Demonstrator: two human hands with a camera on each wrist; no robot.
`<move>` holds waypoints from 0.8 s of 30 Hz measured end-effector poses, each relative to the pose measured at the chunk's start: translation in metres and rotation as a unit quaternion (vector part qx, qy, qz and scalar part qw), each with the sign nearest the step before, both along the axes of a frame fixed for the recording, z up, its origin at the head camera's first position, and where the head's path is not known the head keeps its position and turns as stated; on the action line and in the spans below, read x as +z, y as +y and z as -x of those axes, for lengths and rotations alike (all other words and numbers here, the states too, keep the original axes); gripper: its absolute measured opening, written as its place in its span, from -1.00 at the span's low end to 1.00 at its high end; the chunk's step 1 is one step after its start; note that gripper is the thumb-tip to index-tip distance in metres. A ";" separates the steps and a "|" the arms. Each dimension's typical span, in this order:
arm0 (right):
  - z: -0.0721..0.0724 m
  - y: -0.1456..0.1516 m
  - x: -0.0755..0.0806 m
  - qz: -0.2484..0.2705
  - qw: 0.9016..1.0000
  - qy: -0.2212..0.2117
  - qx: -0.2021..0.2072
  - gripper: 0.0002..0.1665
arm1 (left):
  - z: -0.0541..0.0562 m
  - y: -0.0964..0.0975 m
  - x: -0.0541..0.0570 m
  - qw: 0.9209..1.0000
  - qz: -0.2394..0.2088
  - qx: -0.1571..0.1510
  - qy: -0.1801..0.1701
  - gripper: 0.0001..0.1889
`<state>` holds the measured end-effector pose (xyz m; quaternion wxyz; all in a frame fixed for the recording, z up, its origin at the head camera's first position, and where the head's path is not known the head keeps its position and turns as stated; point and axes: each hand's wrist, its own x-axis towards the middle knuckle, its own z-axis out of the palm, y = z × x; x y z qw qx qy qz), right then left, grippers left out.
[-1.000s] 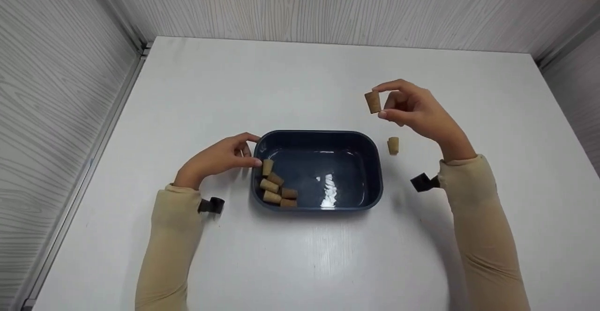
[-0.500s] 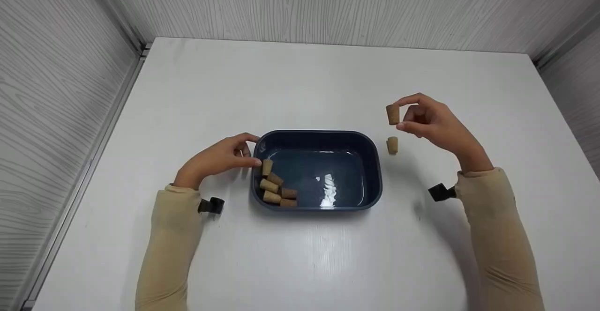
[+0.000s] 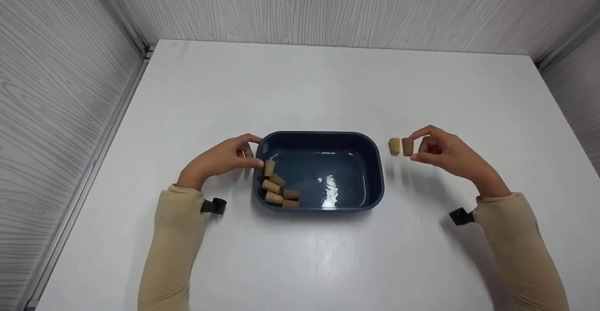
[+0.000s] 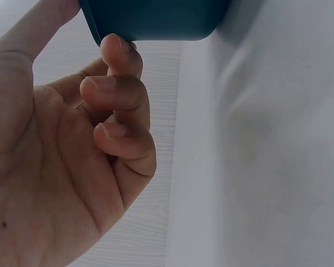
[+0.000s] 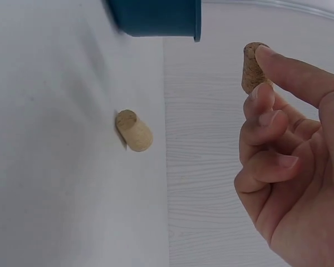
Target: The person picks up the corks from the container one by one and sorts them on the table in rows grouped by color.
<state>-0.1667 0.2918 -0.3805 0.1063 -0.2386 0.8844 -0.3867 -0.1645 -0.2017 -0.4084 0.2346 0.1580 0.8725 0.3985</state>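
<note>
My right hand (image 3: 443, 151) pinches a brown tapered cork stopper (image 3: 408, 147) between thumb and fingertips, raised above the table in the right wrist view. A paler cork (image 3: 394, 146) lies on the table just left of it in the head view. At the left end of a dark blue rectangular dish (image 3: 328, 209), my left hand (image 3: 225, 155) grips the rim, thumb on the edge and index finger by the back corner. Its other fingers curl beside the dish wall (image 4: 161, 19) in the left wrist view. Several corks (image 3: 272, 186) lie in the dish's front left corner.
The white table (image 3: 300, 264) carries the dish near its middle. Wood-grain panels (image 3: 318, 11) stand behind the table and at both sides. Small black camera mounts (image 3: 461, 217) stick out from both sleeves.
My right hand has moved right and toward the front with the brown cork, coming down beside the pale cork. The left hand and the dish have stayed in place.
</note>
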 end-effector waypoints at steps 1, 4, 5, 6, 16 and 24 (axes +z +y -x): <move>-0.002 0.002 -0.001 -0.008 1.000 0.001 0.002 -0.61 | 0.000 0.000 0.000 1.000 0.000 0.000 0.000 -0.33; -0.006 0.007 -0.005 -0.030 1.000 0.005 0.007 -0.62 | 0.000 0.001 -0.001 1.000 -0.002 0.004 0.001 -0.33; -0.007 0.008 -0.006 -0.037 0.999 0.004 0.008 -0.62 | 0.000 0.001 -0.001 1.000 -0.002 0.004 0.001 -0.33; -0.008 0.009 -0.007 -0.044 0.999 0.004 0.009 -0.62 | 0.000 0.001 -0.002 1.000 -0.002 0.004 0.001 -0.33; -0.015 0.007 -0.018 -0.114 0.992 -0.050 0.007 -0.64 | 0.001 0.002 -0.002 1.000 -0.008 -0.002 -0.003 -0.33; -0.012 -0.002 -0.023 -0.165 0.983 -0.074 0.017 -0.64 | 0.000 0.001 -0.002 1.000 0.003 0.005 -0.008 -0.33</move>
